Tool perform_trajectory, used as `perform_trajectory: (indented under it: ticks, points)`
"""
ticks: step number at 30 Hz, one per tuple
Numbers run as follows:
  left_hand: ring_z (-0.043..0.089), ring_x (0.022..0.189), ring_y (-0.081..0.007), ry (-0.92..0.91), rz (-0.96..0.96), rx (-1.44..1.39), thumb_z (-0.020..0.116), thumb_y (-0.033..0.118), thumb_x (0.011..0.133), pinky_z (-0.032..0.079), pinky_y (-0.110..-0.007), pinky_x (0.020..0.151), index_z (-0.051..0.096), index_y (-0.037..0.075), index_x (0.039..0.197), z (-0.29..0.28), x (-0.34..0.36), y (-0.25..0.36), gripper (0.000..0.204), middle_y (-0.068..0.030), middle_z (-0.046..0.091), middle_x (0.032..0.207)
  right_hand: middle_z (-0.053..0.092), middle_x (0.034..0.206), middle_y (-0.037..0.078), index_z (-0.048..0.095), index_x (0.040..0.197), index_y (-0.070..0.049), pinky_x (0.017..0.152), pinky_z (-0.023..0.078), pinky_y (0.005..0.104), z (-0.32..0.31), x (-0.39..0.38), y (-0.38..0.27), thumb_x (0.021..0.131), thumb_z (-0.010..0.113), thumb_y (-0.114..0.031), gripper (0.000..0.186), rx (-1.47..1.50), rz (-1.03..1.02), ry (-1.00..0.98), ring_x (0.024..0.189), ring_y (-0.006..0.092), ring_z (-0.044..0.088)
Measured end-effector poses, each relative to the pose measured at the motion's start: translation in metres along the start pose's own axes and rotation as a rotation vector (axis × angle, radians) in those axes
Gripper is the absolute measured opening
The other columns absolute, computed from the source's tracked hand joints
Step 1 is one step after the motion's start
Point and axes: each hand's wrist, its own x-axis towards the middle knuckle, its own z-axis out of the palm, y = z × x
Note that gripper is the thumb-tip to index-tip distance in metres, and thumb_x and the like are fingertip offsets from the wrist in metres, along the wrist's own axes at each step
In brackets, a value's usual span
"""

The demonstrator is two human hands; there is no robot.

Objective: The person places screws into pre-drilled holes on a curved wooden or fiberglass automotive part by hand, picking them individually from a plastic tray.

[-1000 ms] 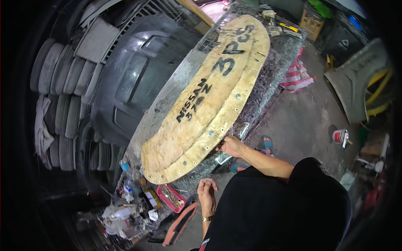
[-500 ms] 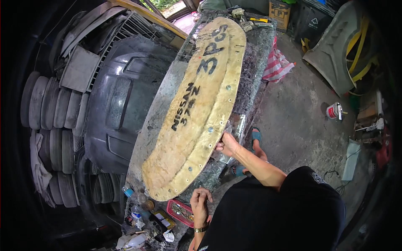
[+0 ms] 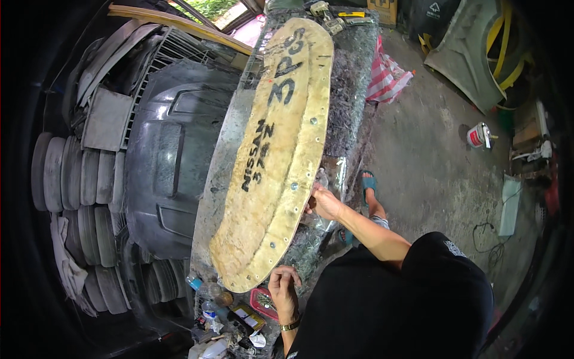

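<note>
A long tan moulded panel (image 3: 287,137) with a rounded outline, black hand lettering and small holes along its flanged right edge lies on the cluttered worktable (image 3: 356,90). My right hand (image 3: 323,201) grips that edge, fingers curled at its underside. My left hand (image 3: 284,284) is just off the panel's lower end, fingers loosely bent, with nothing visible in them; a watch is on that wrist. Beside it are a red tray (image 3: 265,302) of small hardware and plastic bottles (image 3: 210,308).
Left stand a dark bonnet (image 3: 158,167), stacked tyres (image 3: 86,173) and a metal rack. On the right are a grey body panel (image 3: 454,57), a striped bag (image 3: 388,81), a paint can (image 3: 478,136) and cables on the floor. Feet in blue slippers show beside the table.
My view has turned, so the panel appears more upright in the picture and slightly farther left. My right hand stays on its edge; my left hand is a little nearer its lower end.
</note>
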Motion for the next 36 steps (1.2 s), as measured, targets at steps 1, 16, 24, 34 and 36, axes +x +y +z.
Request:
perform_trajectory:
  ticks: [1,16,24,34,36]
  points:
    - [0.051,0.064,-0.013,-0.013,0.006,0.02,0.049,0.007,0.094,0.043,-0.025,0.059,0.055,-0.001,0.091,-0.002,0.001,0.0,0.01,-0.0089,0.055,0.082,0.052,0.08,-0.001,0.048,0.116,-0.014,0.052,0.037,0.0236,0.002,0.001,-0.002,0.1,0.043,-0.027,0.022,0.029,-0.001,-0.025,0.061,0.0097,0.045]
    - [0.042,0.056,-0.0093,-0.029,-0.034,0.159,0.051,0.01,0.092,0.036,-0.022,0.049,0.048,0.003,0.083,0.035,0.012,0.011,0.012,-0.0059,0.047,0.074,0.046,0.068,-0.007,0.045,0.134,-0.012,0.043,0.033,0.0175,0.004,-0.002,-0.008,0.099,0.044,-0.029,0.039,-0.086,-0.086,0.036,0.051,0.0036,0.04]
    - [0.041,0.057,-0.0103,-0.049,-0.002,0.223,0.053,0.012,0.092,0.036,-0.022,0.049,0.047,0.004,0.081,0.042,0.023,0.011,0.014,-0.0046,0.047,0.071,0.042,0.075,-0.009,0.043,0.136,-0.018,0.045,0.027,0.0167,0.001,-0.001,-0.007,0.096,0.052,-0.037,0.046,0.155,-0.019,-0.163,0.059,0.0019,0.036]
    - [0.041,0.057,-0.0095,-0.032,-0.03,0.2,0.054,0.013,0.091,0.035,-0.021,0.048,0.047,0.005,0.081,0.048,0.024,0.011,0.014,-0.0048,0.046,0.072,0.038,0.068,-0.005,0.052,0.107,-0.01,0.044,0.024,0.0195,-0.005,0.003,-0.008,0.1,0.043,-0.032,0.024,0.158,0.128,-0.205,0.051,0.0035,0.03]
    - [0.041,0.056,-0.0096,-0.027,-0.025,0.196,0.054,0.013,0.091,0.035,-0.021,0.048,0.046,0.005,0.081,0.046,0.023,0.01,0.014,-0.0048,0.046,0.072,0.04,0.071,-0.006,0.049,0.118,-0.012,0.045,0.026,0.0195,0.001,-0.002,-0.014,0.101,0.042,-0.032,0.028,0.047,0.073,-0.128,0.052,0.0035,0.031]
